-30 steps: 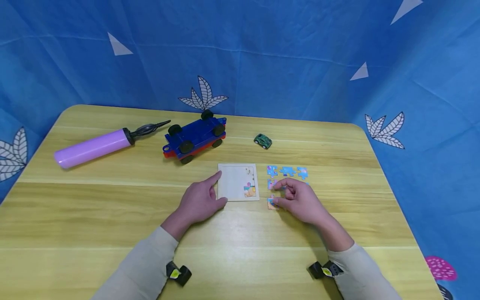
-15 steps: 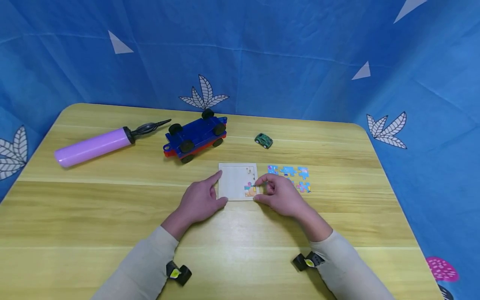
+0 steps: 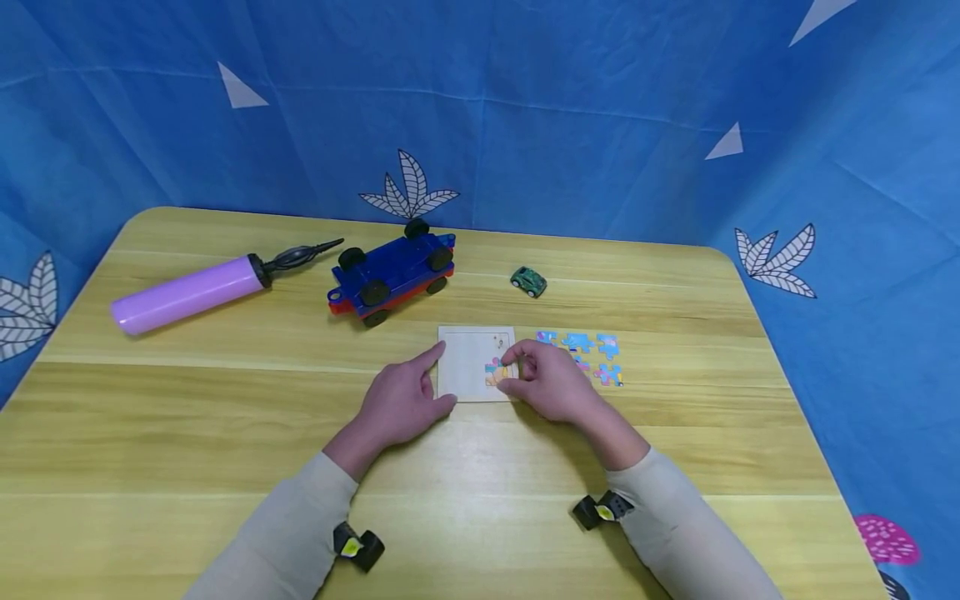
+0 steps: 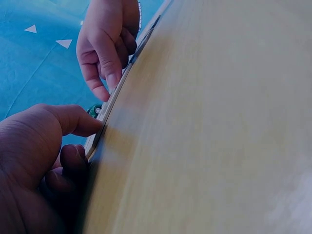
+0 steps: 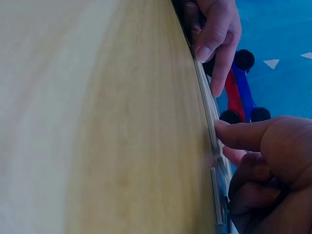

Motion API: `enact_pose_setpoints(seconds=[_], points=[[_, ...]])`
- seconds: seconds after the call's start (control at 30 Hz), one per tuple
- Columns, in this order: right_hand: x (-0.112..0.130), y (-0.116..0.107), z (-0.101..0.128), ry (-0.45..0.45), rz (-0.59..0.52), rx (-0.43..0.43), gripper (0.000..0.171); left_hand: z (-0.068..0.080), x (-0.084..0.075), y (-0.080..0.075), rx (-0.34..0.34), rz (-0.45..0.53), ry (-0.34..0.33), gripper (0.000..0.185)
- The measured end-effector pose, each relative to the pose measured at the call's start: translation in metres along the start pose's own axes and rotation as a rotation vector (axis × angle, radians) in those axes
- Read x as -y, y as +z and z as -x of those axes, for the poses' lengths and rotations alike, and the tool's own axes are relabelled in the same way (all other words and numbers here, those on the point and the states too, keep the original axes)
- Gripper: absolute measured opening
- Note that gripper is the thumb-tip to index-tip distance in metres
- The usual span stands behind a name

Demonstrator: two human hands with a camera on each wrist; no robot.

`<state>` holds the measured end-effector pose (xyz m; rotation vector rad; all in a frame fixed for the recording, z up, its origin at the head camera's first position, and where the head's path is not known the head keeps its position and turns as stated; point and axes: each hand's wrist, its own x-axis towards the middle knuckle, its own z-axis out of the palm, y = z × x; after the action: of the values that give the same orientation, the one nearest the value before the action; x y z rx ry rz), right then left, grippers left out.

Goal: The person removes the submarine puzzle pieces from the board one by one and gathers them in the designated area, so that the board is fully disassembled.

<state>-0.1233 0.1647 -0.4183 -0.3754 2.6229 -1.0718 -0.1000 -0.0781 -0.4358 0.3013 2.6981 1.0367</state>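
In the head view a square, pale puzzle board (image 3: pixel 463 357) lies flat on the table, with a few joined jigsaw pieces (image 3: pixel 492 373) at its lower right. My left hand (image 3: pixel 396 404) holds the board's left side, index finger at the left edge and thumb by the lower left corner. Over the right edge, my right hand (image 3: pixel 551 383) pinches a jigsaw piece between thumb and index finger, right beside the joined ones; the fingers hide most of it. Several loose blue jigsaw pieces (image 3: pixel 577 342) lie just right of the board, partly behind this hand.
Behind the board sits a small green toy car (image 3: pixel 528 282). An upturned blue and red toy vehicle (image 3: pixel 393 268) stands farther left, near a purple hand pump (image 3: pixel 187 294). A blue printed cloth (image 3: pixel 480 108) hangs behind the table.
My right hand has picked up a jigsaw piece from the loose ones and moved left onto the board. The joined pieces have shifted slightly left. My left hand has stayed put.
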Motion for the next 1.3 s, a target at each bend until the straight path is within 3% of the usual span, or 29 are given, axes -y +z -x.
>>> enact_pose_setpoints(seconds=[0.67, 1.3], points=[[-0.002, -0.004, 0.001, -0.056, 0.001, 0.065, 0.023, 0.000, -0.001, 0.000, 0.009, -0.003, -0.002, 0.080], [-0.022, -0.020, 0.031, -0.068, -0.080, 0.004, 0.023, 0.002, -0.002, -0.001, 0.006, -0.003, 0.001, 0.080]])
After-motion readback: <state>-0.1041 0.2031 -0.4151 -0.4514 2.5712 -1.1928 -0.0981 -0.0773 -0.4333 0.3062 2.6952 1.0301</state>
